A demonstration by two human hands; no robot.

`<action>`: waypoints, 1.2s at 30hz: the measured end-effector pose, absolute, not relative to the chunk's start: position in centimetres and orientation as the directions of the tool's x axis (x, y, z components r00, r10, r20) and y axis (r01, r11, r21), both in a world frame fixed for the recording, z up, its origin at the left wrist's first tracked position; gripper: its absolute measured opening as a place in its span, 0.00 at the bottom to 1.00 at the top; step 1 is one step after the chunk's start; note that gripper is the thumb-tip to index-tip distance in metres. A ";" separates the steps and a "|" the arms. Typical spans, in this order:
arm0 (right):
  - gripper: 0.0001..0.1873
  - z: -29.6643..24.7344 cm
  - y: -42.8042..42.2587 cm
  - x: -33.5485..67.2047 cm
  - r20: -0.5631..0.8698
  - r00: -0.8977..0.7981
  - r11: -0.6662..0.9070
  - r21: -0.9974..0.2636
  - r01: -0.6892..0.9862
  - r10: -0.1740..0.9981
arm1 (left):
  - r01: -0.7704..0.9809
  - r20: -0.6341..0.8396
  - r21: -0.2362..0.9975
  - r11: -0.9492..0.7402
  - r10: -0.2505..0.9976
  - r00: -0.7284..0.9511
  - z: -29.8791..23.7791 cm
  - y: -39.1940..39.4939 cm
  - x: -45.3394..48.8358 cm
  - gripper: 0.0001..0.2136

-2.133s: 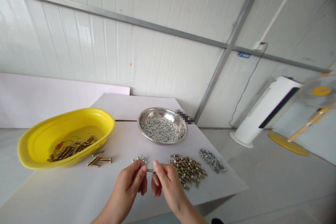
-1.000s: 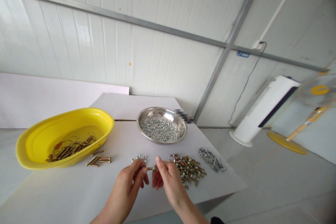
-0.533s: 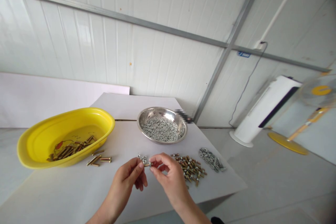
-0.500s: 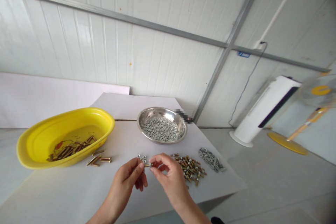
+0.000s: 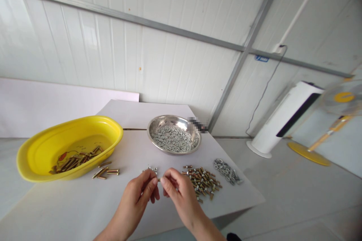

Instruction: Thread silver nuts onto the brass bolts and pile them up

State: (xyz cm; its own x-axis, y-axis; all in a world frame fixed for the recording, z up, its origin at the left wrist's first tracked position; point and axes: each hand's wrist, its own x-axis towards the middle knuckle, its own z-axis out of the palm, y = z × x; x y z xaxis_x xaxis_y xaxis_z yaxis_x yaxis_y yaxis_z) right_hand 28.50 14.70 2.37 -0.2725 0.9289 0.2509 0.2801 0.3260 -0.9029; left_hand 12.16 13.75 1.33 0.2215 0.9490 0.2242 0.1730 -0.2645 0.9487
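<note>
My left hand [image 5: 138,192] is closed, thumb and forefinger pinching a brass-coloured bolt [image 5: 159,180]. Only a short stretch of it shows between my fingertips. From the other side my right hand [image 5: 181,190] closes on the bolt's end, where its fingers cover the nut. Just behind my left fingertips lies a small cluster of loose nuts [image 5: 154,168]. To the right of my right hand spreads a pile of bolts with nuts on them [image 5: 205,181].
A yellow basin [image 5: 31,165] holding bolts stands at the left, with several loose bolts [image 5: 103,172] beside it. Behind my hands a steel bowl [image 5: 152,124] contains many nuts. Grey washers [image 5: 226,171] lie near the table's right edge. A pixelated dark object [image 5: 198,125] sits by the bowl.
My right fingers have shifted slightly left and now cover the nut that showed on the bolt before. My left hand keeps its pinch in nearly the same spot.
</note>
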 end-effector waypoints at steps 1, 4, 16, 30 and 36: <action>0.20 2.2 14.8 28.5 0.231 -0.267 0.302 -0.915 0.269 0.936 | 0.181 0.237 0.942 -0.282 0.943 0.233 1.3 13.7 12.2 0.14; 0.31 1.5 14.9 28.4 0.126 -0.252 0.183 -0.959 0.218 0.959 | 0.207 0.259 0.927 -0.314 0.931 0.256 1.4 13.6 12.3 0.13; 0.13 2.6 15.2 29.1 0.280 -0.241 0.315 -0.941 0.123 0.929 | 0.062 0.162 0.983 -0.176 0.970 0.184 1.1 14.0 12.2 0.15; 0.10 2.2 15.1 29.0 0.207 -0.276 0.254 -0.956 0.148 0.939 | 0.187 0.203 0.952 -0.243 0.956 0.210 1.3 13.9 12.2 0.16; 0.31 1.3 14.9 28.4 0.103 -0.284 0.159 -0.971 0.181 0.953 | 0.226 0.232 0.927 -0.298 0.933 0.277 1.3 13.4 12.4 0.16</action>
State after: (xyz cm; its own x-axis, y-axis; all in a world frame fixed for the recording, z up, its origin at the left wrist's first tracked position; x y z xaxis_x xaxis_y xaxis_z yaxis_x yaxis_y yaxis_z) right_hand 28.43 14.93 1.29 -0.2841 0.9532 0.1032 0.1806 0.1589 -0.9706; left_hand 12.36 13.38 1.32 0.2765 0.9325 0.2323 0.2262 -0.2981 0.9274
